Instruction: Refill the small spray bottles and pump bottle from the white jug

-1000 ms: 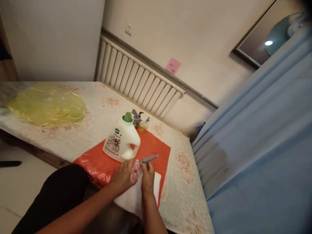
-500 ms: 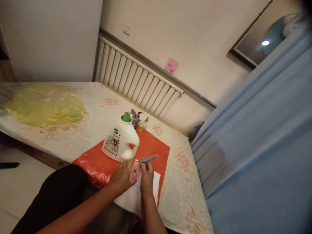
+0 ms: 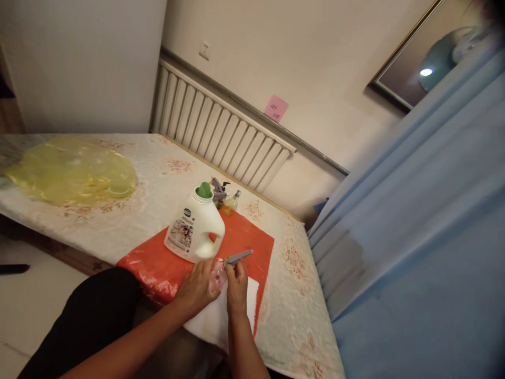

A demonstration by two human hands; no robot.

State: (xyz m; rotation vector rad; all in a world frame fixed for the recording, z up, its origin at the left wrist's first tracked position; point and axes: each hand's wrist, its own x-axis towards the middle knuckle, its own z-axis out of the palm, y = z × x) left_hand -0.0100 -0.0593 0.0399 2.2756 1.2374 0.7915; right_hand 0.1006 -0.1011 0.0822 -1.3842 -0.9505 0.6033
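My left hand is wrapped round a small clear pink bottle, which lies tilted. At the bottle's neck my right hand pinches a grey spray head by its greenish collar; its long grey part points to the right. Whether the collar is threaded on the neck, I cannot tell. Just beyond my hands a large white jug with a handle and a printed label stands upright, with a green cap or cup in its mouth. A folded white cloth lies beneath my hands.
The jug stands on a red plastic sheet over a flowered tablecloth. Behind it are dark grey spray heads and a small clear bottle. A yellow plastic bag lies left; a blue curtain hangs right.
The view has shifted very slightly. Both hands keep their grip on the bottle and spray head, with hardly any visible movement.
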